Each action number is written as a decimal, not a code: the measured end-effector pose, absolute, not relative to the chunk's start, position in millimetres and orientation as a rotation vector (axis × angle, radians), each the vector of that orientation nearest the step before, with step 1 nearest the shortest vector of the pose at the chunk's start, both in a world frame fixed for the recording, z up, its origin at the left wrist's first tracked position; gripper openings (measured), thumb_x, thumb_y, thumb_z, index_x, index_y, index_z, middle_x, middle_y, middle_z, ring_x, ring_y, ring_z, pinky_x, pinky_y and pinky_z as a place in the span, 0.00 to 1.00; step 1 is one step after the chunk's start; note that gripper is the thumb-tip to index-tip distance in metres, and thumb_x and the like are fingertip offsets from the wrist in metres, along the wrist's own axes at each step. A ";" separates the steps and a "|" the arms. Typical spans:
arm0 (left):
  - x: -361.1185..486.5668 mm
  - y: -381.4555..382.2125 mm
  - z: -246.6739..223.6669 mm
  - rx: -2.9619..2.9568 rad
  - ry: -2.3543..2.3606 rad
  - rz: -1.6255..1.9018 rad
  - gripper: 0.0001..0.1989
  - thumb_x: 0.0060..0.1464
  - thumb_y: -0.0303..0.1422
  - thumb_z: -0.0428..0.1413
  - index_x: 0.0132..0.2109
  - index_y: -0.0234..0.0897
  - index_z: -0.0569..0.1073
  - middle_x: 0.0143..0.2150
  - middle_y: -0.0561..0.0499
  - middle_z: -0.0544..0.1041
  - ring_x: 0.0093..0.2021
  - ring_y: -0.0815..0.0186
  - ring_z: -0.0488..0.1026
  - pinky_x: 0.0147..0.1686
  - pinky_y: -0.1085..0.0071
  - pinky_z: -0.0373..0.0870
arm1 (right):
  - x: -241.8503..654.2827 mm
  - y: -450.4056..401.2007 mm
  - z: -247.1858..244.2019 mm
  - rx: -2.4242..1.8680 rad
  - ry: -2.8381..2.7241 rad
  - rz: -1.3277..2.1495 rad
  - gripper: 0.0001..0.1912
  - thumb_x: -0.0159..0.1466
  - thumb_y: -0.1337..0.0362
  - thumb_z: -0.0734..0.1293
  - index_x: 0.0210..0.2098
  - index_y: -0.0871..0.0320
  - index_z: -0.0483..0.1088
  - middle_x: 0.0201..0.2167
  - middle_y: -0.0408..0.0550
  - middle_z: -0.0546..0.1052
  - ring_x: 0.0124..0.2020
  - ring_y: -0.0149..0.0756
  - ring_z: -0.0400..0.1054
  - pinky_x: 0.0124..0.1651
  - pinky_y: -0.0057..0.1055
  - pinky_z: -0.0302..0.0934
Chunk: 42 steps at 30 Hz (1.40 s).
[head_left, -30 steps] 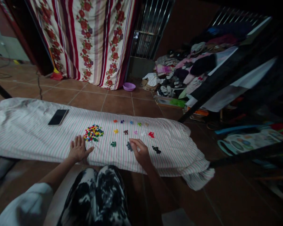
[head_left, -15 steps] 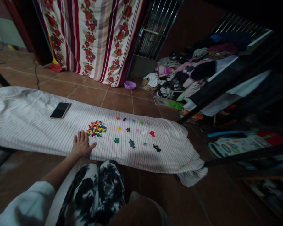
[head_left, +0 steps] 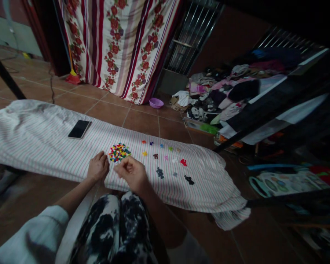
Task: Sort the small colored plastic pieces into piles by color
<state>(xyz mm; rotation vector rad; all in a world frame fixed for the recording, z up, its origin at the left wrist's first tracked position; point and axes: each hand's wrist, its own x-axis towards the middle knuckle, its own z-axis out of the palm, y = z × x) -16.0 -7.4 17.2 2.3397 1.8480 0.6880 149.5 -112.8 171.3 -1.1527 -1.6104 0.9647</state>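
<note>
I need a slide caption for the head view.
Left hand and right hand beside a colourful pile of pieces, single-colour groups nearby, on striped cloth.

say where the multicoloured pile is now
In the head view, the multicoloured pile lies left of centre on the striped cloth, beyond the right hand, left of the yellow pieces.

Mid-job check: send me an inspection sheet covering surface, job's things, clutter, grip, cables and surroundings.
Surface: striped cloth, wrinkled towards its left end.
Job's things: mixed-colour pile of small pieces; small single-colour groups to its right.
Clutter: phone on the cloth, left of the pile.
Grip: left hand beside the pile; right hand curled just nearer than it, any held piece too small to tell.
Cables: dark cord on the floor beyond the cloth.
Surroundings: floral curtain, purple basin, heap of clothes.
</note>
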 end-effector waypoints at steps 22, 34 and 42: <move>3.5 -0.5 25.3 2.269 2.167 0.677 0.15 0.56 0.30 0.43 0.48 0.33 0.68 0.56 0.39 0.69 0.55 0.54 0.65 0.45 0.59 0.62 | 181.5 -15.4 54.4 -1.919 -2.181 0.459 0.12 0.67 0.63 0.58 0.43 0.52 0.73 0.43 0.47 0.74 0.44 0.34 0.68 0.43 0.27 0.59; 4.4 -3.7 31.6 2.256 2.153 0.659 0.17 0.57 0.31 0.43 0.51 0.32 0.68 0.57 0.38 0.68 0.55 0.53 0.65 0.46 0.57 0.63 | 219.5 -16.0 56.2 -1.696 -1.906 0.453 0.11 0.60 0.70 0.60 0.40 0.55 0.70 0.37 0.45 0.75 0.39 0.31 0.68 0.44 0.26 0.60; 3.9 -1.4 26.5 2.268 2.153 0.667 0.17 0.57 0.32 0.43 0.50 0.34 0.68 0.57 0.38 0.68 0.55 0.54 0.65 0.47 0.57 0.63 | 345.3 -5.2 45.3 -1.960 -1.429 0.311 0.12 0.61 0.65 0.59 0.39 0.57 0.72 0.36 0.46 0.76 0.35 0.31 0.70 0.41 0.28 0.63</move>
